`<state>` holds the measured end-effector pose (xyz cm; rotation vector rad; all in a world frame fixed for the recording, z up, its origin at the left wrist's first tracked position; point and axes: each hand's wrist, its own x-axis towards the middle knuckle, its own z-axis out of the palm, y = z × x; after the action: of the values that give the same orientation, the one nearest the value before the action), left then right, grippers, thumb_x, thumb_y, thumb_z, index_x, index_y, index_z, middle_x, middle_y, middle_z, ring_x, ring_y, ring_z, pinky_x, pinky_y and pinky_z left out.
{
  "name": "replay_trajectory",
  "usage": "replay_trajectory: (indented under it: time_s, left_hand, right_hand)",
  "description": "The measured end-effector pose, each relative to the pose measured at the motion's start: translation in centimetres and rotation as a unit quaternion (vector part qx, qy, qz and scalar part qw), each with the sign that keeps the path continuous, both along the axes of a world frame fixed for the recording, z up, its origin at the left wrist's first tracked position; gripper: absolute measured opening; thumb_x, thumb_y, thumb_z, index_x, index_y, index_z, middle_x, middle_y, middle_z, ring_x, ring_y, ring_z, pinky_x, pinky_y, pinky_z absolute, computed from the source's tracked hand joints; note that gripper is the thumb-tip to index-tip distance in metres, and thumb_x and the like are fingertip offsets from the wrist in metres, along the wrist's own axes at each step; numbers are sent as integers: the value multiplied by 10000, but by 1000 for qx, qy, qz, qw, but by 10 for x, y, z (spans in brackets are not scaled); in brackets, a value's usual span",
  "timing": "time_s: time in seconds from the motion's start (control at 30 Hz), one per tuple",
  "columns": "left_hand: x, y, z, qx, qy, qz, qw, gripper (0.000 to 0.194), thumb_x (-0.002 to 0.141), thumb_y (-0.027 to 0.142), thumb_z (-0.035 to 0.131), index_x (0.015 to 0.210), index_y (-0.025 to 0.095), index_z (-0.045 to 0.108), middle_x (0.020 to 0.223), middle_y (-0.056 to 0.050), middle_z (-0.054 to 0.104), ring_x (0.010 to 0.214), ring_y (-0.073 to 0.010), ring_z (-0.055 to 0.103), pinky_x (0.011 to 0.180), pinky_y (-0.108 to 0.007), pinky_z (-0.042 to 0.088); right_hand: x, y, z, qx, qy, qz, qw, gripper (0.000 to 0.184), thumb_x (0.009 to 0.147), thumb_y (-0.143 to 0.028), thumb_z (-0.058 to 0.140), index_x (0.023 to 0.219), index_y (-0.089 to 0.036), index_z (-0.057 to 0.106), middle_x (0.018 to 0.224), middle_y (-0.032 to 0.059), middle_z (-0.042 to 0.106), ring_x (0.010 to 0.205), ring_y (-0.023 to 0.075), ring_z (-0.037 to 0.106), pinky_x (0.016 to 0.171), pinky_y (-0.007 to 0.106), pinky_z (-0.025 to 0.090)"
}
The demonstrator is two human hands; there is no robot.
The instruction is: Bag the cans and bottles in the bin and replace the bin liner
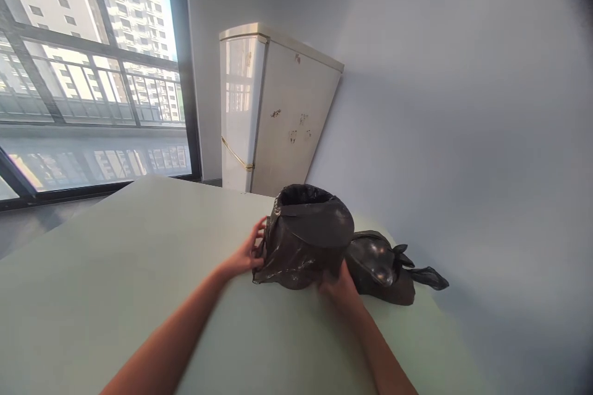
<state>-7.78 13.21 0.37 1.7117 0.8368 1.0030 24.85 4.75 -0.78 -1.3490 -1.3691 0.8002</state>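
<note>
A small bin covered by a black plastic bag stands on the pale green table, its mouth open at the top. My left hand touches the bag on the bin's left side, with fingers curled onto the plastic. My right hand presses against the lower right of the bag, and its fingers are partly hidden. A tied, filled black bag lies on the table just right of the bin, its knot ends pointing right.
A white fridge stands behind the table against the grey wall. A large window with a railing and tower blocks outside fills the left. The table's right edge runs close to the tied bag.
</note>
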Motion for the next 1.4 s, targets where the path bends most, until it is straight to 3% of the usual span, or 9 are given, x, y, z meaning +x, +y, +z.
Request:
replay_trajectory:
  time_s: [0.1,0.23,0.4,0.7,0.9,1.0,1.1,1.27,1.4]
  left_hand:
    - [0,3,8,-19,-118,79,990,933,879,468,684,1657,347,183,1711,-129,342,1570,-329,406,1151,-436,532]
    - [8,1,9,3,-155,76,985,824,953,714,634,1603,336,297,1764,-113,326,1637,-366,322,1266,-470,431]
    - [17,2,-16,20,-81,-28,996,1164,806,724,847,1698,250,268,1771,-183,343,1627,-427,349,1367,-525,286]
    - [4,22,-35,89,89,-55,991,1072,660,549,1011,1580,221,570,1578,-188,603,1493,-492,507,1309,-659,350]
    - [-4,31,-51,65,36,-101,992,1318,662,525,1025,1744,269,316,1735,-210,407,1596,-478,389,1348,-659,250]
    - [-7,39,-56,10,-77,-151,985,1436,645,600,1016,1778,323,178,1812,-198,249,1684,-454,213,1367,-641,184]
    - [-6,43,-54,-15,-155,-164,974,1350,658,676,975,1759,364,259,1831,-167,209,1701,-449,145,1361,-641,188]
    - [9,36,-41,-14,-221,-166,961,1263,671,640,985,1729,347,360,1796,-165,317,1669,-456,259,1360,-622,228]
    - [18,26,-37,7,-229,-126,965,1268,686,598,996,1737,342,333,1799,-165,307,1677,-441,249,1367,-616,231]
  right_hand:
    - [4,-12,2,30,-10,-117,993,764,747,-374,852,1448,-323,550,1442,118,652,1271,335,663,1087,494,548]
    - [8,-13,5,44,-91,-96,990,216,989,-430,605,1079,-255,694,1048,77,727,1008,278,687,958,420,562]
    - [14,-1,-7,48,-234,-8,971,254,955,-315,532,862,-243,757,940,109,725,946,304,679,892,435,578]
    - [3,-11,-8,34,-278,-63,958,384,982,-271,563,1296,-288,784,1329,162,766,1272,384,706,1043,520,587]
    - [15,-36,10,-15,-305,-114,946,308,899,-222,559,1074,-340,782,1091,84,826,1022,382,796,817,548,644]
    - [18,-58,54,68,-345,-232,907,373,831,-194,521,1133,-261,729,1074,125,797,955,378,777,743,523,619]
    - [3,-65,137,235,-399,-270,844,279,923,-201,479,1098,-200,697,1034,131,756,963,325,723,850,474,575]
    - [-58,-9,265,150,-498,1,854,228,977,-201,528,941,-243,749,968,25,785,851,195,700,779,318,499]
    - [-109,68,274,-74,-597,248,759,174,892,-191,651,746,-189,745,748,29,748,646,166,630,619,289,437]
